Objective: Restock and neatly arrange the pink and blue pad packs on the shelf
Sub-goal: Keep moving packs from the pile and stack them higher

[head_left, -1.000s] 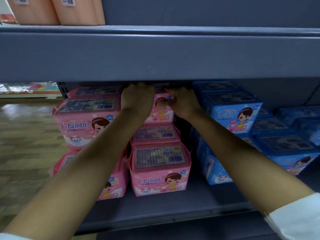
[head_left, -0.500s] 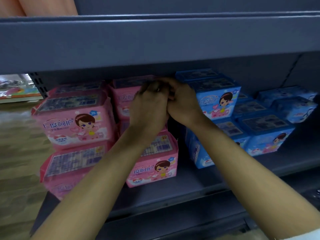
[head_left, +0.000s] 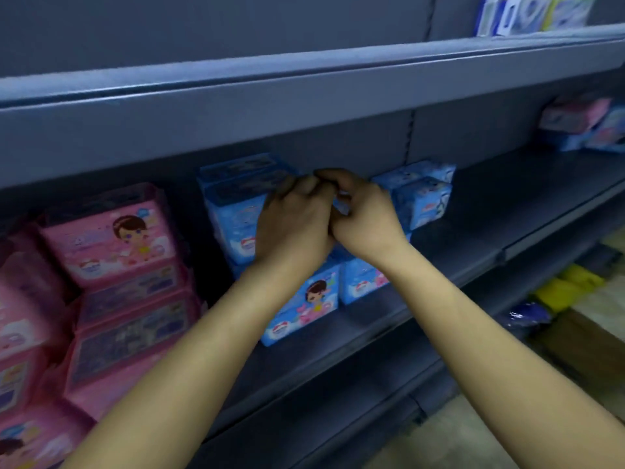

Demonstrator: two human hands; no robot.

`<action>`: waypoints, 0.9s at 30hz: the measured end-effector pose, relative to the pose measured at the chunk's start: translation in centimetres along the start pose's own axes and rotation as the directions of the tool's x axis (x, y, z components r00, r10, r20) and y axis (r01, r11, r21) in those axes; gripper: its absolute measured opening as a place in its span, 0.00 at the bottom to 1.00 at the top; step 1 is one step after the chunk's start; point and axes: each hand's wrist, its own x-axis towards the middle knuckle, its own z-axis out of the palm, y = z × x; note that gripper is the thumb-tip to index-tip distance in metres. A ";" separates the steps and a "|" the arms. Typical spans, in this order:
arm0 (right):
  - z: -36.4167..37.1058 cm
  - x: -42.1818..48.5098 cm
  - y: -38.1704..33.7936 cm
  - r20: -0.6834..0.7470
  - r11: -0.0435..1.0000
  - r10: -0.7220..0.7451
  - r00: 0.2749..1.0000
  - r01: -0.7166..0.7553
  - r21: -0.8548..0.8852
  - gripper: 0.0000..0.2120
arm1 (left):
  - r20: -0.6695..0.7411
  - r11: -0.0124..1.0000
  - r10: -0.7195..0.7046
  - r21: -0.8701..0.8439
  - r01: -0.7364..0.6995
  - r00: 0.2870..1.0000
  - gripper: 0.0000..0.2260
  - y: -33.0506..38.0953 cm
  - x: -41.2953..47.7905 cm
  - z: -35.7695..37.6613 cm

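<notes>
Grey shelf [head_left: 480,231] — arms outstretched, left hand [head_left: 293,228], right hand [head_left: 367,220] touching — both grip blue pack [head_left: 341,206].

Single head view, close, angled down onto the shelf [head_left: 473,211]

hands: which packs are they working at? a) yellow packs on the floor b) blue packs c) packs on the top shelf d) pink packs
b: the left hand and right hand meet in front of the blue packs, with the pink packs off to the left.
</notes>
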 end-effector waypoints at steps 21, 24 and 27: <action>-24.7 -3.9 23.2 0.023 0.877 0.291 0.957 -0.257 -0.405 0.24 | 0.315 0.984 0.175 -0.095 -0.153 0.933 0.18 26.7 10.0 17.3; -27.1 -4.4 25.4 -0.028 0.854 0.311 0.950 -0.293 -0.431 0.20 | 0.331 0.973 0.229 -0.118 -0.201 0.916 0.18 29.6 11.3 19.1; -29.1 -4.6 28.2 -0.070 0.828 0.333 0.940 -0.327 -0.455 0.17 | 0.339 0.962 0.269 -0.129 -0.239 0.901 0.16 32.2 13.1 21.4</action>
